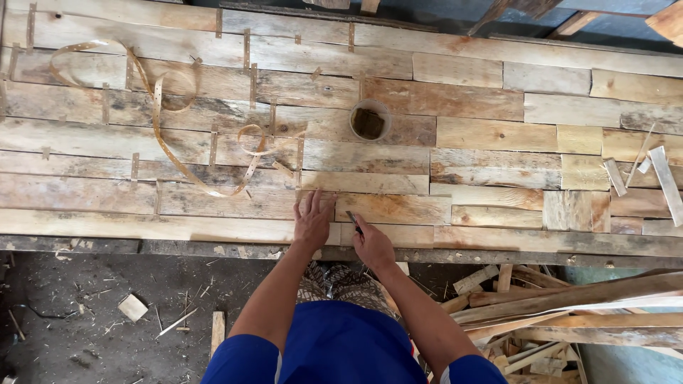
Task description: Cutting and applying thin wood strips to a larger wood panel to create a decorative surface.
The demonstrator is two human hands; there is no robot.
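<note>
The person stands at the near edge of a tabletop [498,135] made of patched wooden planks, both forearms reaching out from blue sleeves. The left hand [313,219] lies flat, fingers spread, pressed on a plank right at the near edge. Just beside it, nearly touching, the right hand [371,244] is closed around a small dark tool [354,222], whose tip pokes out above the fingers and rests on the same plank (what kind of tool it is I cannot tell from here). The plank [391,208] under the tool is a warmer orange-brown than its neighbours.

A little beyond the left hand, a long pale strapping band [167,149] loops and curls across the boards toward the far left corner, its nearest bend close to the fingertips. Straight ahead of the hands, farther out, a small round cup [370,119] sits upright with something dark inside. Off to the right edge lie a few loose pale wood slivers [665,181], well apart from the hands.

Between hands and cup the boards are bare. Below the near edge, scrap laths [569,306] pile up on the right, and the dirt floor [85,299] on the left carries chips and offcuts.
</note>
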